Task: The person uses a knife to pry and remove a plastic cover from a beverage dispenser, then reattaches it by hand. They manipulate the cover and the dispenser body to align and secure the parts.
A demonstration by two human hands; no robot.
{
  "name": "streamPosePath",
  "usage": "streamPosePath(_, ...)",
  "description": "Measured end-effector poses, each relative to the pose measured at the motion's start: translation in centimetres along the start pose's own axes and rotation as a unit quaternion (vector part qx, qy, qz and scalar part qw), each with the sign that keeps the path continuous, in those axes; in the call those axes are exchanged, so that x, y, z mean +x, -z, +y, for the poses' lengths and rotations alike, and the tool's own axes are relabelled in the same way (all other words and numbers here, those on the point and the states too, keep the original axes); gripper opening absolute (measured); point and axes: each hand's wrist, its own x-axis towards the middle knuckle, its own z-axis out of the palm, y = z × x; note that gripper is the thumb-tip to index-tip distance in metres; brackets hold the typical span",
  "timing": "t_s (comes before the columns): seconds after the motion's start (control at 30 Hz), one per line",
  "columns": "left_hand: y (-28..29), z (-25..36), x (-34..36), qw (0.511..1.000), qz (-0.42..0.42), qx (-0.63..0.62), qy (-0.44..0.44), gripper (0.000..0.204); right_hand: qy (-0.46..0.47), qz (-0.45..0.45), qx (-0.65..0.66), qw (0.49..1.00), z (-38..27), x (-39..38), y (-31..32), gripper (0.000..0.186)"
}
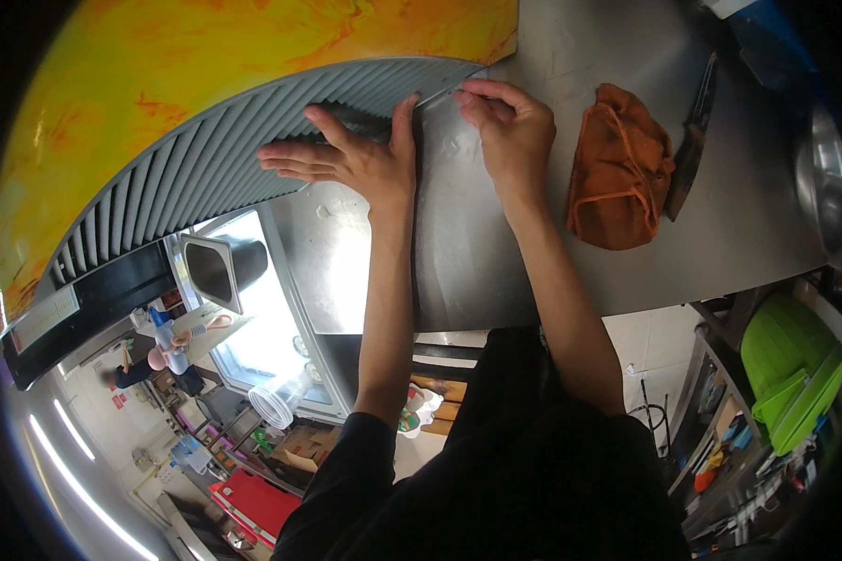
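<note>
Head view: grey grille [206,154] lies on the far left, its long axis running from near left to far right, beside the steel counter [472,271]. Left hand [374,170] is nearer, fingers spread over the grille, contact unclear; right hand [516,138], apart from it, curls its fingertips by the grille's far right end, cannot tell whether gripping anything.

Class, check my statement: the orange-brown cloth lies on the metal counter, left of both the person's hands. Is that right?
No, the side is wrong: the head view shows the orange-brown cloth on the metal counter, right of both left hand and right hand.
</note>
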Motion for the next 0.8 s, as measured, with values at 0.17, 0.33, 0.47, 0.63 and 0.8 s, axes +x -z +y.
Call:
streamPosePath(0.17, 0.0, 0.0, 0.0, 1.000, -0.001, -0.001, 0.005, 0.109, -0.055, 0.022, 0.215, 0.975, -0.5, 0.0, -1.4, 0.017)
streamPosePath(0.33, 0.0, 0.1, 0.0, 1.000, -0.001, 0.002, 0.007, 0.110, -0.064, 0.084, 0.312, 0.944, -0.5, -0.7, -3.1, 0.020)
streamPosePath(0.47, 0.0, 0.0, 0.0, 1.000, 0.000, 0.001, 0.009, 0.110, -0.071, 0.100, 0.296, 0.947, -0.3, -1.1, -3.5, 0.019)
streamPosePath(0.63, 0.1, 0.1, 0.0, 1.000, -0.002, -0.003, 0.009, 0.110, -0.034, 0.088, 0.192, 0.977, -0.1, -0.7, -3.6, 0.016)
streamPosePath(0.8, 0.1, 0.1, 0.1, 1.000, -0.004, -0.007, 0.008, 0.110, -0.018, 0.071, 0.084, 0.994, -0.2, -0.4, -3.2, 0.011)
